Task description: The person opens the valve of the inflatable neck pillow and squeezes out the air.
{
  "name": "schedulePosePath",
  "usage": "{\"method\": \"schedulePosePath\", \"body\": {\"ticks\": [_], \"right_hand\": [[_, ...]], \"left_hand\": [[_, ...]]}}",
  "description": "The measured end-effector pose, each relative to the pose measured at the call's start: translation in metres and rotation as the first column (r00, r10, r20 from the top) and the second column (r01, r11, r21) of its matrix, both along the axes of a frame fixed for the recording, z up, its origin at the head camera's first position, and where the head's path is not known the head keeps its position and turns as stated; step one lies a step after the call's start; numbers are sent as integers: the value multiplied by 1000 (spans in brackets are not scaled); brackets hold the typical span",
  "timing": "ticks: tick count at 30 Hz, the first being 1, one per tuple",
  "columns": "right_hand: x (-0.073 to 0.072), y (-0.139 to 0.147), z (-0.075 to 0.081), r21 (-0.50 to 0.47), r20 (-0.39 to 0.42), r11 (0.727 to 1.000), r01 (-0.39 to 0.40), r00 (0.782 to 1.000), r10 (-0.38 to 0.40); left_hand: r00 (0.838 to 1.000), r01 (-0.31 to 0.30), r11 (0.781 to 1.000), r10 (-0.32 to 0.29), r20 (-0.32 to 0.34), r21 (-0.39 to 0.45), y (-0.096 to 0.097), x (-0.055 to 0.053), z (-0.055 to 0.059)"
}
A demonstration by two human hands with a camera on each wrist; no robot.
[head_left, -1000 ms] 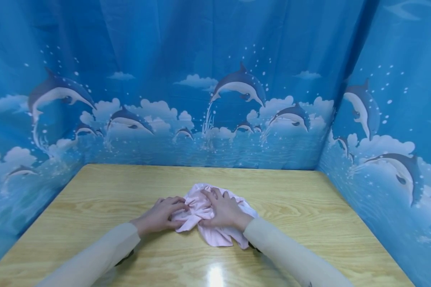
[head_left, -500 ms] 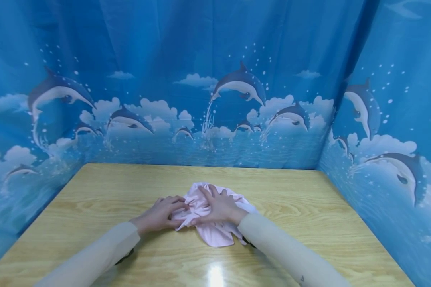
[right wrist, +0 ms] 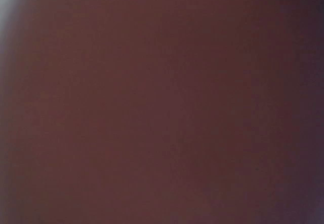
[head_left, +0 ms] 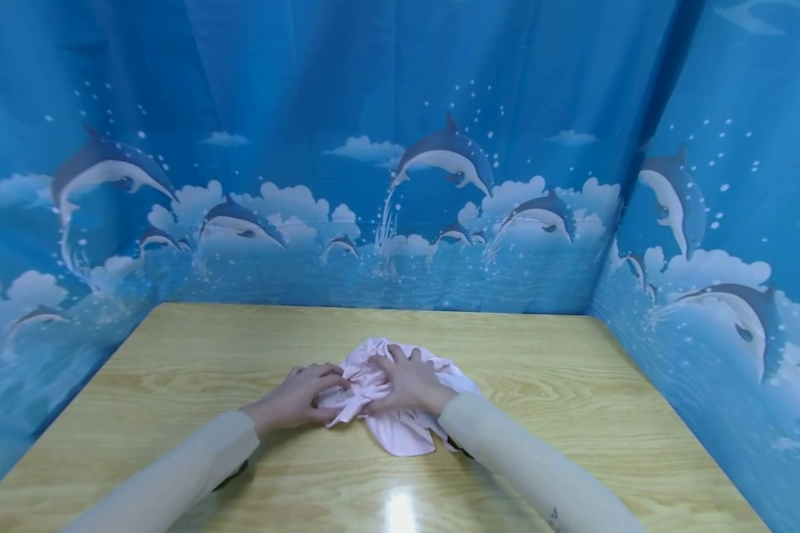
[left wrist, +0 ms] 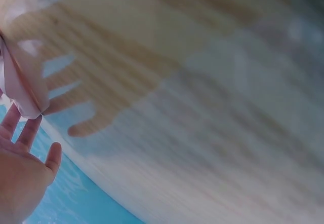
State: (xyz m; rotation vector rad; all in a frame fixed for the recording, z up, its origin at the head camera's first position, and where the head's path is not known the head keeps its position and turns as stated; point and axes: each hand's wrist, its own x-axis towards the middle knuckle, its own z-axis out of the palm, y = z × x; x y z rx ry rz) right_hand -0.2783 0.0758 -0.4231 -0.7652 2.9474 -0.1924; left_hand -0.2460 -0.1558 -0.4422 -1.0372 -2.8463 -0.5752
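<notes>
A crumpled pale pink cloth (head_left: 400, 433) lies bunched on the table; whether it is a garment I cannot tell. At its left edge my left hand (head_left: 300, 396) holds the fabric between curled fingers and thumb. My right hand (head_left: 410, 381) is over the middle, its fingers spread and bent into the folds, thumb toward the left hand. In the left wrist view the left hand (left wrist: 23, 176) touches a hanging fold of the cloth (left wrist: 23, 79). A dark blur fills the right wrist view, hiding the right hand's grip.
The wooden table (head_left: 207, 355) carries a bright light reflection near its front. Blue curtains (head_left: 293, 148) printed with dolphins stand behind the table and along both sides.
My right hand has shifted slightly left, its thumb now nearer the left hand, and the cloth's near right folds have drawn in slightly. The left hand has stayed put.
</notes>
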Motion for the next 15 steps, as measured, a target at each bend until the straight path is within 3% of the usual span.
{"method": "schedulePosePath", "body": {"ticks": [9,15], "right_hand": [[0,0,1,19,11,1000,-4,1000,4],[1,2,3,-19,45,1000,0,999,0]], "left_hand": [[1000,2,1000,-2,9,-1,-1,-2,-2],[999,-7,1000,6,40,1,-1,-3,-1]]}}
